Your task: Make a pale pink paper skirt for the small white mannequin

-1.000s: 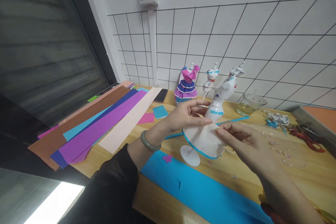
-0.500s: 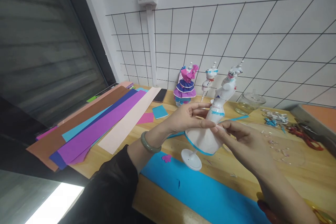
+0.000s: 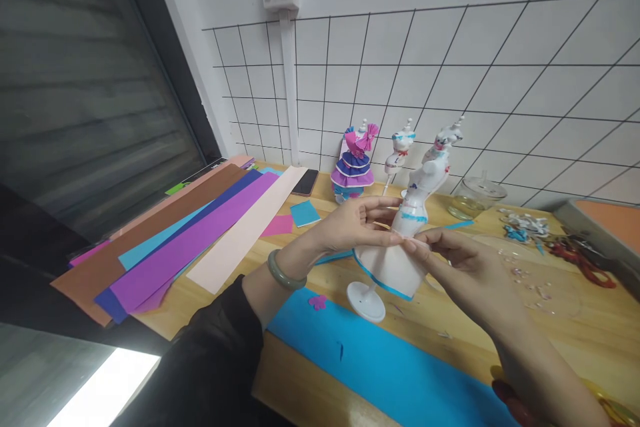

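A small white mannequin (image 3: 425, 177) on a round-footed stand (image 3: 367, 301) leans to the right between my hands. Around its hips sits a pale paper skirt (image 3: 393, 270) edged with blue. My left hand (image 3: 363, 223), with a green bangle at the wrist, pinches the skirt's top edge from the left. From the right, my right hand (image 3: 457, 260) pinches the same edge, its thumb and fingertips close to my left thumb. Some of the fingers behind the mannequin are hidden. Below lies a long blue paper strip (image 3: 380, 367) with a pink paper flower (image 3: 317, 302) on it.
Coloured paper strips (image 3: 200, 240) overlap at the left, near a phone (image 3: 305, 182). Behind stand a dressed mannequin (image 3: 354, 167) and a bare one (image 3: 397, 152). A glass jar (image 3: 477, 197), clear plastic tray (image 3: 545, 280), red-handled scissors (image 3: 595, 272) and grey box (image 3: 600, 227) are at the right.
My left thumb has drawn back slightly to the left along the skirt's top edge. The skirt's blue-edged hem and the stand have shifted a little; the mannequin stays tilted.
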`<state>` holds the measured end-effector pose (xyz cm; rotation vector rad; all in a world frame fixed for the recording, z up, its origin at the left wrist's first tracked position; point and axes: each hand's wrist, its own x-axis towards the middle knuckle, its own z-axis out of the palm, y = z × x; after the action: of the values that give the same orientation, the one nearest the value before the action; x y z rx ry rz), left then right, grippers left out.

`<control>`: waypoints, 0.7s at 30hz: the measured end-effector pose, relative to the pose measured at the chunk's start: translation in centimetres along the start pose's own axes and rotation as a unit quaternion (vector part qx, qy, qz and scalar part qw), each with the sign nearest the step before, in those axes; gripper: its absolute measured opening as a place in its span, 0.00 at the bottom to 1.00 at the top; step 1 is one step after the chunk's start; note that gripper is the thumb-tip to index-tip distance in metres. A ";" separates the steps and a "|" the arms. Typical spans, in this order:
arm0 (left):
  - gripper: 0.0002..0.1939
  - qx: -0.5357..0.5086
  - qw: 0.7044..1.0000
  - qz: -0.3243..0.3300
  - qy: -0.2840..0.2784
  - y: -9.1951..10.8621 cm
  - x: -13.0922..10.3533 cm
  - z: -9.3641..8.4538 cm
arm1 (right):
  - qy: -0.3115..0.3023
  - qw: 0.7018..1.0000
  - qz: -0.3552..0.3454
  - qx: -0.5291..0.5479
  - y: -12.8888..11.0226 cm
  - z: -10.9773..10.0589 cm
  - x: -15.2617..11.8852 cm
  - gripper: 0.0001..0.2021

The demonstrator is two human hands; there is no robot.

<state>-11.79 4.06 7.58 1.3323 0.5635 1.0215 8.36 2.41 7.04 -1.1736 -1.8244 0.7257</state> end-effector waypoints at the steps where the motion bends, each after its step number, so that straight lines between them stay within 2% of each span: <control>1: 0.34 -0.001 1.000 0.000 0.001 0.0 0.0 0.0 | -0.001 1.000 -0.002 0.000 0.0 -0.1 0.0 0.16; 11: 0.35 0.008 1.000 0.005 0.007 0.0 0.2 -0.2 | -0.030 0.997 -0.070 -0.029 -1.4 -1.2 -0.8 0.11; 21: 0.36 0.002 1.000 0.008 0.017 0.1 0.2 0.0 | -0.021 0.996 -0.081 -0.031 -0.8 -1.3 -0.9 0.10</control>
<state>-11.72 4.21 7.69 1.3268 0.5806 1.0578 9.36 1.30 8.02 -1.0411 -1.9637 0.6093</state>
